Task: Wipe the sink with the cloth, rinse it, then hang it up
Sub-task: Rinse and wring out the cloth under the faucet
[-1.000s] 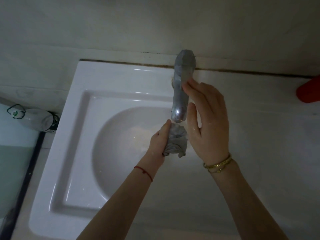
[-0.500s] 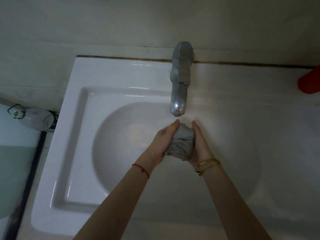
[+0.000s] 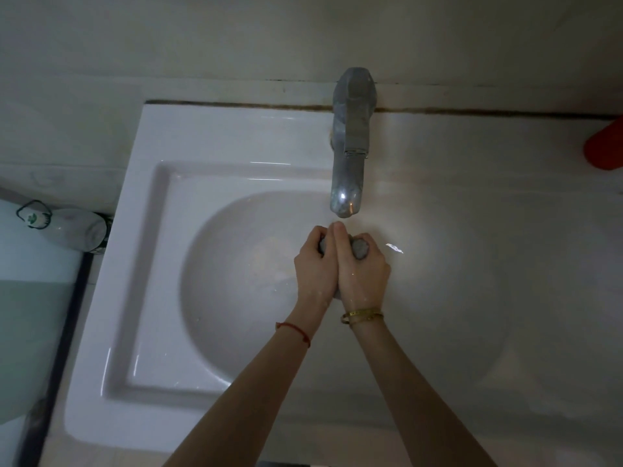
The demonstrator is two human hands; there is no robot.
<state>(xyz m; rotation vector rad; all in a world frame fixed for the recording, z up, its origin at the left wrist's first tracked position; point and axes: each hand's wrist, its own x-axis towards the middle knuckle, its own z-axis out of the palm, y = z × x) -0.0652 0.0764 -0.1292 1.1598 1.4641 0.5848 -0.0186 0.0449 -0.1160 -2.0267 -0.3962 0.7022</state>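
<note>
The grey cloth (image 3: pixel 360 248) is balled up between the left hand (image 3: pixel 315 269) and right hand (image 3: pixel 362 274), both clamped round it just below the tap (image 3: pixel 349 183), over the sink (image 3: pixel 161 298) bowl. This looks like the rinse-and-wring step; hanging comes next. The bowl leaves open room all round.

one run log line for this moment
phase: rinse/wring | hands: left hand and right hand squeezing cloth | place: under tap over sink

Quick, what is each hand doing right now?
Left hand: closed on the grey cloth.
Right hand: closed on the same cloth, pressed against the left, below the tap.
</note>
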